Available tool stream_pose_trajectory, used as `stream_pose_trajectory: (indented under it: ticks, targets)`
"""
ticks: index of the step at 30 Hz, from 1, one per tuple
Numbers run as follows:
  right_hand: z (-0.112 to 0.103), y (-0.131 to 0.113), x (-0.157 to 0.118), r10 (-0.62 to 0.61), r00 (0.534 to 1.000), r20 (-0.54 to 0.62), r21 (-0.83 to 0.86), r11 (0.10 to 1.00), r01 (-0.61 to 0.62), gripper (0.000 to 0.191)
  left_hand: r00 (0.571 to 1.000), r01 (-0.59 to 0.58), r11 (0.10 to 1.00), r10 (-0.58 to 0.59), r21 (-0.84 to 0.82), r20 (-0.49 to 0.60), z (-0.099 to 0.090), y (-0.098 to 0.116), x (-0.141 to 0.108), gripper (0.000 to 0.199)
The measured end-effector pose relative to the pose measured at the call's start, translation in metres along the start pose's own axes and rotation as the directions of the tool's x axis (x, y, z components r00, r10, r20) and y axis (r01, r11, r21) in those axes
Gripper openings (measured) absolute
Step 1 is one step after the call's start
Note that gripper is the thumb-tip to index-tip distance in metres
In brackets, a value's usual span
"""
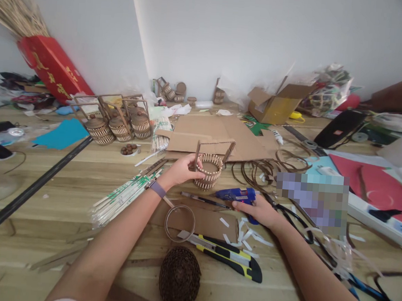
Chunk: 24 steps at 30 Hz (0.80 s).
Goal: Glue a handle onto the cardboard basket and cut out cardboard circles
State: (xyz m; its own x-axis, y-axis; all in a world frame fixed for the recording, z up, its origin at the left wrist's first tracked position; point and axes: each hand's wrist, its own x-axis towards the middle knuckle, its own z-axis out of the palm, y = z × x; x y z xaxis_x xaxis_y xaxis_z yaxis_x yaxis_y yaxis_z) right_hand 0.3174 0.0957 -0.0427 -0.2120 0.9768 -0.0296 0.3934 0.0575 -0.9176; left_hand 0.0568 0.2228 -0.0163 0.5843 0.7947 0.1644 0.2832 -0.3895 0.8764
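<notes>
My left hand pinches the small basket at centre; my right hand wraps the glue gun, nearer and right. I judge this a gluing step, calling next for steady aim.

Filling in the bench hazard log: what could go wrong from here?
The right hand holds a blue plastic glue gun, nozzle facing the left hand's side, near the small brown-and-cream slatted basket; if hot, it might burn that hand. The yellow-and-black utility knife lies nearer the person, blade apparently out; it could nick a wrist.
</notes>
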Motion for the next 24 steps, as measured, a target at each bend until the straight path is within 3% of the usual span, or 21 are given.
stream_pose_trajectory:
  ticks: [6,9,12,19,24]
  targets:
    - [0.000,-0.002,0.000,0.011,1.000,0.012,0.027,1.000,-0.011,0.036,1.000,0.012,0.996,-0.012,-0.089,0.005,0.003,0.014,-0.006,0.046]
    - [0.000,-0.001,0.001,0.022,1.000,0.009,0.028,0.999,-0.022,0.034,0.998,0.015,0.991,-0.022,-0.130,-0.052,0.009,0.023,-0.006,0.030]
    - [0.000,-0.002,0.001,0.031,1.000,0.007,0.024,0.999,-0.031,0.035,0.996,0.015,0.985,-0.030,-0.172,-0.086,0.015,0.028,-0.006,0.030]
    - [0.001,-0.002,-0.001,0.057,0.998,-0.014,-0.001,0.998,-0.057,0.039,0.996,-0.003,0.973,-0.019,-0.229,-0.092,0.013,0.023,-0.007,0.032]
    - [-0.001,0.002,-0.001,0.081,0.996,-0.032,-0.012,0.997,-0.081,0.042,0.991,-0.033,0.973,0.002,-0.229,-0.137,0.008,0.014,-0.011,0.054]
